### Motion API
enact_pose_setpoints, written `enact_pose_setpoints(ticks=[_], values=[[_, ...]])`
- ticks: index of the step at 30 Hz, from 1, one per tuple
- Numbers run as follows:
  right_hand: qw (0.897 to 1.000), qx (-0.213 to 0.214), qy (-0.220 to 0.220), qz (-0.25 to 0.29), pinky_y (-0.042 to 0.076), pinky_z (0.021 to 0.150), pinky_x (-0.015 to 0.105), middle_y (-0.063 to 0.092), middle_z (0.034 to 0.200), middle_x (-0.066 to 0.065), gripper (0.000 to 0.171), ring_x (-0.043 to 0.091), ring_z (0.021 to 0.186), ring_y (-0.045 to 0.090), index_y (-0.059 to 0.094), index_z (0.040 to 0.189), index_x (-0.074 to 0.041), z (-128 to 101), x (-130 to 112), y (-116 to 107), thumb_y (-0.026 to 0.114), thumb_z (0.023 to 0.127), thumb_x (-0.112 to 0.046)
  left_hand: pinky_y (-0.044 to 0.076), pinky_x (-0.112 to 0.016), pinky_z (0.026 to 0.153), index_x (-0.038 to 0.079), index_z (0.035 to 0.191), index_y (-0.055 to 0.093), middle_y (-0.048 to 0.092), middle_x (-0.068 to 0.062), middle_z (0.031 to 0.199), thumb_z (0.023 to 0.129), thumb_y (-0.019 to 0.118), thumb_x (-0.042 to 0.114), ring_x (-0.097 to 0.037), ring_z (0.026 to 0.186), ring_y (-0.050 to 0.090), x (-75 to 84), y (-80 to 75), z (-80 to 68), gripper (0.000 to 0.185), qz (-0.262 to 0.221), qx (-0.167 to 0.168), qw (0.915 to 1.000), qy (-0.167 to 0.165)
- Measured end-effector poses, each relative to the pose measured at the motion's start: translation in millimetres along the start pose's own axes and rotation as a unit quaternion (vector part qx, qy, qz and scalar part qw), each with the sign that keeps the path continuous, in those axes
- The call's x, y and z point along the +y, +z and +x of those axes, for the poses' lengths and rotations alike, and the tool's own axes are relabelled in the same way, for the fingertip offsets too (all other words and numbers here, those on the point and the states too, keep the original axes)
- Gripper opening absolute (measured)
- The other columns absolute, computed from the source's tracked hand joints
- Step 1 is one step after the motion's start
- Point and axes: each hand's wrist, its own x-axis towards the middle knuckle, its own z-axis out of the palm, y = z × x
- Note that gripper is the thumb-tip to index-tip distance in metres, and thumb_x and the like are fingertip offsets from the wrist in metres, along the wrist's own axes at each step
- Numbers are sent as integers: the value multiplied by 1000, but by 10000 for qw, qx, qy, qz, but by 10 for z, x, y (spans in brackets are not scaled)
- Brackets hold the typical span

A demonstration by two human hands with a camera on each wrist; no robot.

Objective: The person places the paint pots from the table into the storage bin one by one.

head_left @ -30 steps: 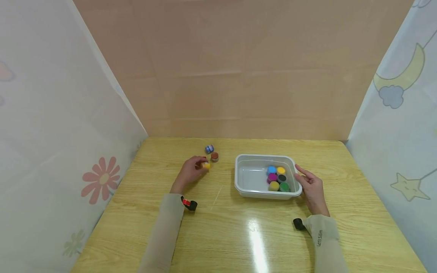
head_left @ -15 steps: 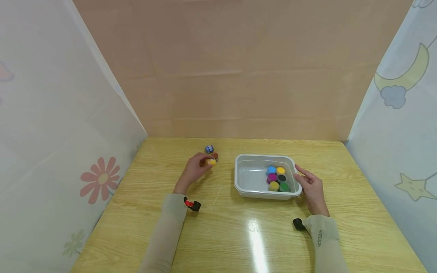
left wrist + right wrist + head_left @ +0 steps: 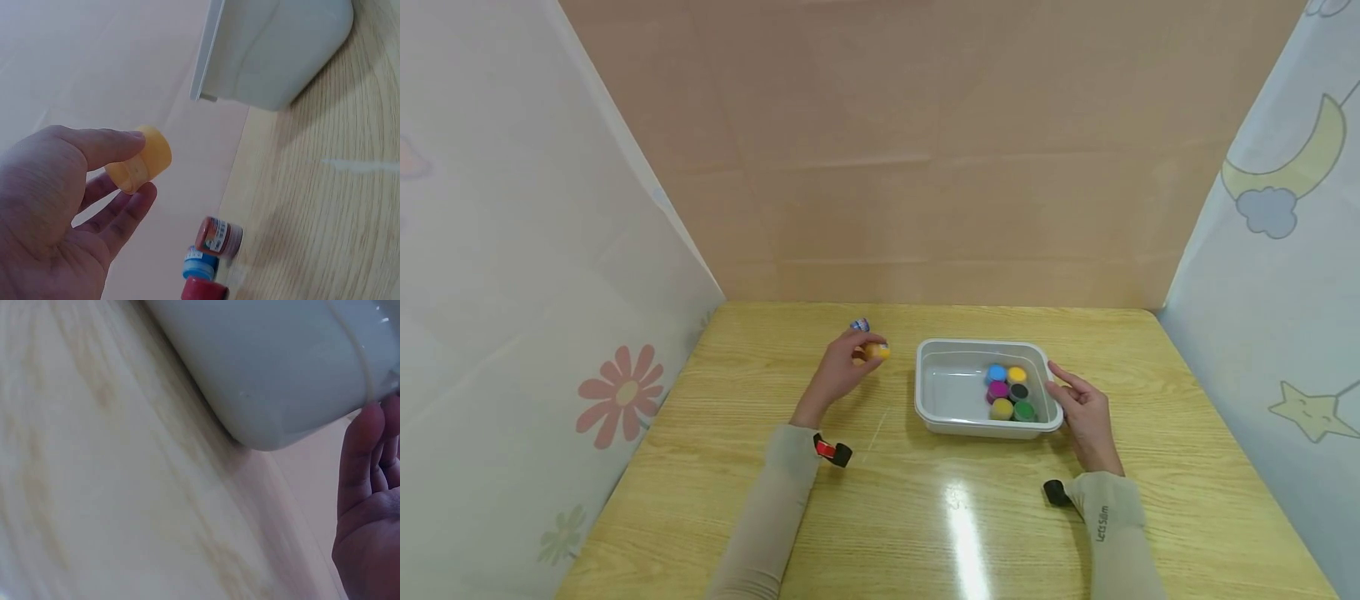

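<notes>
Fingers (image 3: 142, 203) of the left hand (image 3: 842, 367) hold a yellow jar (image 3: 154, 159), pinched against the thumb; its axis is tilted, not upright, and it appears raised off the table (image 3: 880, 500). Governing relation: the white tray (image 3: 951, 392) lies just right of the jar, apart from it, left wall nearest. Left hand is the nearer to that wall. Right hand (image 3: 1086, 417) holds the tray's right end; firmness cannot be told. Six jars, including a purple-lidded jar (image 3: 997, 390), stand in the tray's right part.
</notes>
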Motion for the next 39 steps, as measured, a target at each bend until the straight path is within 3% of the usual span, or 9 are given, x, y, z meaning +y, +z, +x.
enact_pose_setpoints(ticks=[12, 20, 28, 34, 39], values=[[10000, -55, -14, 44, 38, 47, 23, 70, 70, -4, 46, 3, 53, 47, 66, 140, -19, 8, 24, -15, 76, 96, -22, 60, -33, 90, 10, 124, 71, 70, -8, 121, 95, 75, 11, -23, 103, 68, 97, 120, 70, 29, 150, 61, 9996, 239], [10000, 10, -80, 18, 35, 45, 24, 67, 66, -6, 47, 3, 51, 43, 64, 141, -15, 19, 29, 1, 75, 96, -21, 59, -35, 94, 6, 128, 66, 68, -10, 125, 96, 75, 12, -23, 109, 65, 149, 191, 99, 35, -74, 92, 9996, 248], [10000, -3, -80, 54, 38, 47, 21, 67, 66, -6, 48, 3, 52, 46, 63, 142, -13, 15, 29, -1, 75, 96, -21, 59, -43, 94, 3, 124, 65, 68, -12, 120, 95, 76, 11, -25, 108, 64, 182, 259, 134, 33, -263, 142, 9990, 326], [9999, -36, -89, 113, 40, 48, 19, 68, 67, -5, 49, 3, 53, 48, 62, 143, -13, 19, 28, -1, 75, 96, -21, 60, -37, 93, 5, 123, 67, 69, -10, 120, 95, 76, 12, -22, 108, 64, 231, 297, 164, 31, -162, 90, 9989, 431], [9999, -25, -84, 105, 44, 50, 17, 69, 68, -5, 49, 3, 57, 51, 63, 142, -13, 22, 33, -4, 76, 96, -22, 60, -39, 94, 5, 125, 68, 69, -10, 120, 95, 76, 13, -23, 108, 64, 273, 344, 189, 32, -149, 12, 9987, 492]])
